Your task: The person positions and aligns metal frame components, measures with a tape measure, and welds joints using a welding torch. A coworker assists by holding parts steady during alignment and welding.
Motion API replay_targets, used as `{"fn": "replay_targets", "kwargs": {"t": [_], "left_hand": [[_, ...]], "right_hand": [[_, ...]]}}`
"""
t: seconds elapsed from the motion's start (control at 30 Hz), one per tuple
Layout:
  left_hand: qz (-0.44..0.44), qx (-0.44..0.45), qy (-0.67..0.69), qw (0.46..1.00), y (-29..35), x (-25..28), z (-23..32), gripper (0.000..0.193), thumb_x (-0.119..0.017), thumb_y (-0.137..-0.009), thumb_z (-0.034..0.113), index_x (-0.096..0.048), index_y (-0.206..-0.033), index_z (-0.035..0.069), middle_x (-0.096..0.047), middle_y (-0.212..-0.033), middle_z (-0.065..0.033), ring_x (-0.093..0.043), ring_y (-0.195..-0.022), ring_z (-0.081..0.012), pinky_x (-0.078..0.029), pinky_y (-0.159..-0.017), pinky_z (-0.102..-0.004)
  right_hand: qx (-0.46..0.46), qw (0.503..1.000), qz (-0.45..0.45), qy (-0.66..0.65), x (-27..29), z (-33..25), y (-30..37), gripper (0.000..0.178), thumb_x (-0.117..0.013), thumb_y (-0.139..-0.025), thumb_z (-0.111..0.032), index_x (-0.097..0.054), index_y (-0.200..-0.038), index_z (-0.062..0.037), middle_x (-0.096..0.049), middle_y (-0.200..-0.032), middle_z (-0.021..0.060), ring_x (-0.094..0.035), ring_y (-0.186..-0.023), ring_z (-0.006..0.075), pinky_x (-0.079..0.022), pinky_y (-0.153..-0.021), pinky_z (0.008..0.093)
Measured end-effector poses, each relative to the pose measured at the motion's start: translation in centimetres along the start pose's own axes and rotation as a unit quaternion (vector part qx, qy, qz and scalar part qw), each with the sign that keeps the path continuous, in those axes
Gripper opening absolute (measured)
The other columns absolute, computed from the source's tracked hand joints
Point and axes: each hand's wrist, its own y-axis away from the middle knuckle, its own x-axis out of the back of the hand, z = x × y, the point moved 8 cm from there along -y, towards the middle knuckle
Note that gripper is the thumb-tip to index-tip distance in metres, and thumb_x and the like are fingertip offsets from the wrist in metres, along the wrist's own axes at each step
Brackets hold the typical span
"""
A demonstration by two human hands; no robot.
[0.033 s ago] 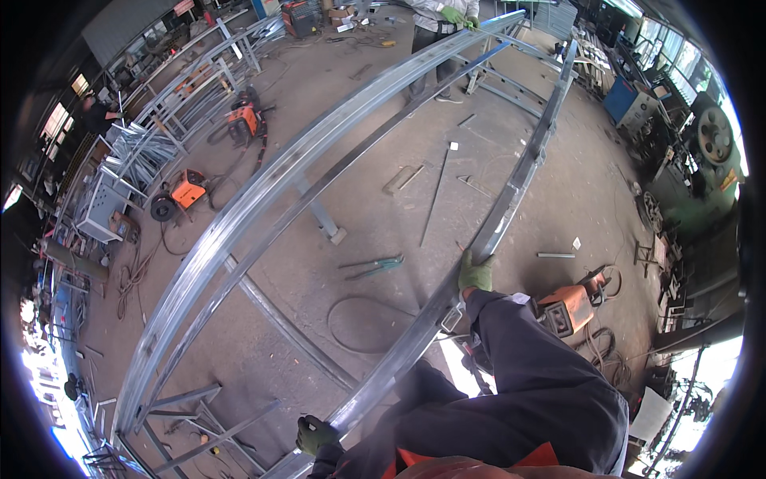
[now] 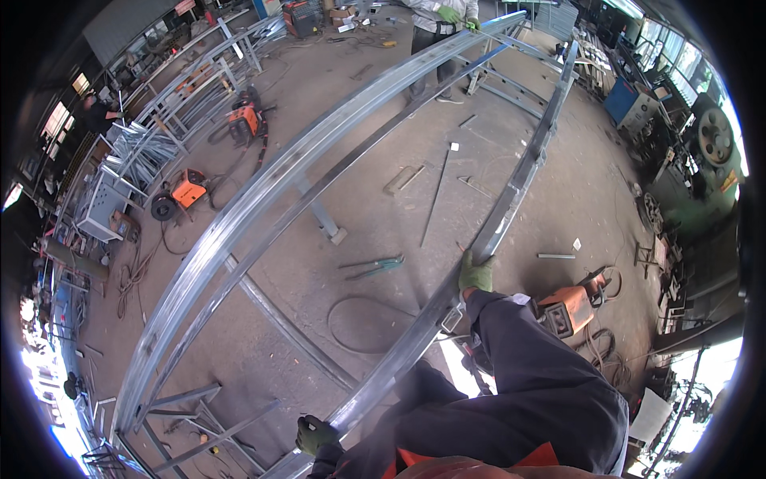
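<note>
A long galvanized steel tube [image 2: 427, 322] runs diagonally past my legs, part of a large metal frame. My right hand [image 2: 476, 273], in a green glove, is closed over its edge. Farther down, my left hand [image 2: 317, 435], in a darker-looking green glove, is curled against the tube's side; its fingertips are partly hidden. Across from me lies a wide stack of bright steel profiles [image 2: 239, 199], with a thinner bar [image 2: 319, 188] alongside it. At the far end, a co-worker's green-gloved hands [image 2: 459, 17] rest at the stack.
On the floor inside the frame lie a long-handled green tool [image 2: 373, 267], a thin rod [image 2: 437, 195] and a cable loop [image 2: 331, 327]. Orange machines stand on the right [image 2: 568, 309] and left [image 2: 189, 189]. Braced metal supports [image 2: 207, 427] hold the near left end.
</note>
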Motion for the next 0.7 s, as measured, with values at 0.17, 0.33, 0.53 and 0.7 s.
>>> {"fn": "replay_targets", "kwargs": {"t": [0.17,0.33,0.53,0.7], "left_hand": [[0.012,-0.013,0.006,1.000,-0.2,-0.2,-0.2,0.041,-0.054,-0.107,0.047,-0.074,-0.110,0.011,-0.080,-0.113,-0.0215,-0.069,-0.113,-0.0481,-0.046,-0.106,-0.0573],[0.028,-0.006,0.005,1.000,-0.3,-0.5,-0.8,0.044,-0.052,-0.108,0.049,-0.074,-0.109,0.011,-0.080,-0.112,-0.0216,-0.069,-0.112,-0.0483,-0.046,-0.106,-0.0576],[-0.005,-0.010,-0.025,1.000,-0.6,-1.0,-1.1,0.055,-0.046,-0.113,0.050,-0.075,-0.124,0.005,-0.082,-0.121,-0.0224,-0.073,-0.117,-0.0456,-0.046,-0.111,-0.0560],[0.004,-0.006,-0.010,1.000,-0.6,-0.8,-1.1,0.054,-0.046,-0.112,0.049,-0.075,-0.123,0.005,-0.082,-0.120,-0.0231,-0.073,-0.116,-0.0461,-0.047,-0.110,-0.0562]], "right_hand": [[0.004,1.000,0.001,0.001,0.1,-0.3,0.2,0.116,-0.057,-0.104,-0.077,-0.020,-0.181,0.0010,-0.067,-0.153,0.0344,-0.071,-0.136,0.0492,-0.056,-0.114,0.0547],[-0.006,0.999,-0.021,-0.035,0.9,-0.9,0.9,0.109,-0.065,-0.106,-0.067,-0.028,-0.175,0.0083,-0.059,-0.161,0.0392,-0.064,-0.145,0.0514,-0.052,-0.121,0.0514],[0.026,0.999,0.024,-0.003,0.3,-0.6,0.1,0.118,-0.059,-0.104,-0.077,-0.019,-0.180,0.0034,-0.067,-0.153,0.0352,-0.069,-0.138,0.0508,-0.056,-0.115,0.0536],[0.006,1.000,-0.004,-0.005,-0.5,0.4,-0.5,0.120,-0.059,-0.103,-0.076,-0.018,-0.180,0.0061,-0.064,-0.156,0.0366,-0.067,-0.141,0.0503,-0.055,-0.117,0.0523]]}}
